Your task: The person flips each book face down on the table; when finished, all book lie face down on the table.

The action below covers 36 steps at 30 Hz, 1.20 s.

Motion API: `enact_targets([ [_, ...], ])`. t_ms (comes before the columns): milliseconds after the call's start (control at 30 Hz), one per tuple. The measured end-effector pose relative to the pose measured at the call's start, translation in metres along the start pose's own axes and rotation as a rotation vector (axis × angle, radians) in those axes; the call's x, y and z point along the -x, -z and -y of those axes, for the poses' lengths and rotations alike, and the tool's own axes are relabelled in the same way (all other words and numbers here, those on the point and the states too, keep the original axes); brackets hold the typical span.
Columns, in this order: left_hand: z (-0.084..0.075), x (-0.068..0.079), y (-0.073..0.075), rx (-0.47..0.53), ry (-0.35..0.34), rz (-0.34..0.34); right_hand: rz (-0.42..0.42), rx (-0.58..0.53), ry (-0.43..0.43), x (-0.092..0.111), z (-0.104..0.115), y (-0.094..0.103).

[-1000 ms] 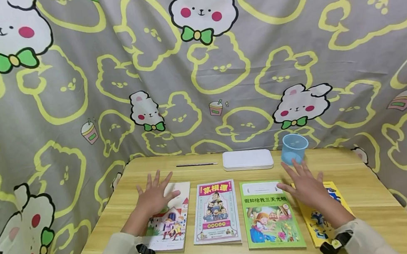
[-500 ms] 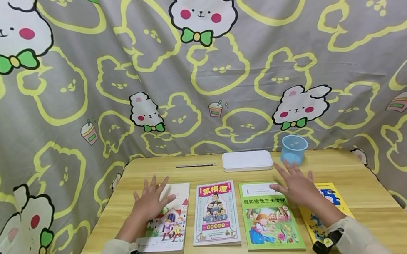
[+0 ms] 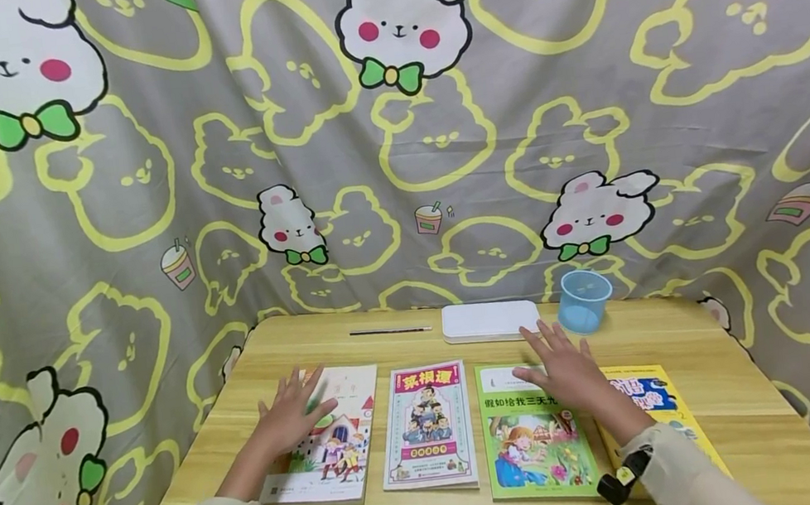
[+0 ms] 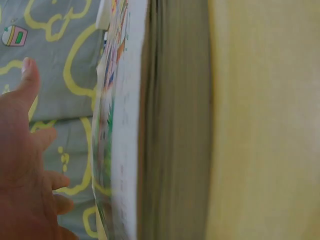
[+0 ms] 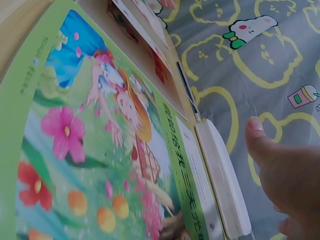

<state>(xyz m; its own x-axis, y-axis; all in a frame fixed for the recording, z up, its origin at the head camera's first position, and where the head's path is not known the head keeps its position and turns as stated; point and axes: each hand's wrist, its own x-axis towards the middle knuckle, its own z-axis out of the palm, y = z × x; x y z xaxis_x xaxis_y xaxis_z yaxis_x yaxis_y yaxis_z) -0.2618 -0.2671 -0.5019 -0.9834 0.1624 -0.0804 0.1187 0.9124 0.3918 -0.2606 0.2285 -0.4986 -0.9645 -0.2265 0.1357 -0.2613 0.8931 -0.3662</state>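
Note:
My left hand (image 3: 290,415), fingers spread, hovers over the upper left part of a white book with a castle picture (image 3: 341,451); in the left wrist view the hand is apart from that book's thick page edge (image 4: 175,125). Above the green book (image 3: 539,454) and the left edge of the yellow book (image 3: 675,422) is my right hand (image 3: 571,375), fingers also spread and holding nothing. The right wrist view has the green book's girl-and-flowers cover (image 5: 100,125) beside the hand. Between the two hands lies a book with a pink title band (image 3: 428,441).
Along the back of the wooden table (image 3: 295,344) lie a thin dark pencil (image 3: 390,331) and a white case (image 3: 490,322). A blue cup (image 3: 585,303) stands right of the case. Behind them hangs a grey patterned cloth (image 3: 363,149).
Both hands have drifted left, the right hand further, from over the yellow book toward the green one. More of the yellow cover now shows. The books keep their places.

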Motion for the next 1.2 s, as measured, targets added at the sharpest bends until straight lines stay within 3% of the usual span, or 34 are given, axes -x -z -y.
enact_targets([
  [600, 0.023, 0.024, -0.002, 0.136, -0.024, 0.057, 0.030, -0.041, 0.021, -0.020, 0.029, -0.015],
  [833, 0.031, 0.034, -0.004, 0.164, 0.029, 0.087, 0.041, -0.058, 0.044, -0.030, 0.044, -0.022],
  [1200, 0.042, 0.048, -0.003, 0.219, 0.020, 0.115, 0.092, -0.072, 0.087, -0.045, 0.074, -0.032],
])
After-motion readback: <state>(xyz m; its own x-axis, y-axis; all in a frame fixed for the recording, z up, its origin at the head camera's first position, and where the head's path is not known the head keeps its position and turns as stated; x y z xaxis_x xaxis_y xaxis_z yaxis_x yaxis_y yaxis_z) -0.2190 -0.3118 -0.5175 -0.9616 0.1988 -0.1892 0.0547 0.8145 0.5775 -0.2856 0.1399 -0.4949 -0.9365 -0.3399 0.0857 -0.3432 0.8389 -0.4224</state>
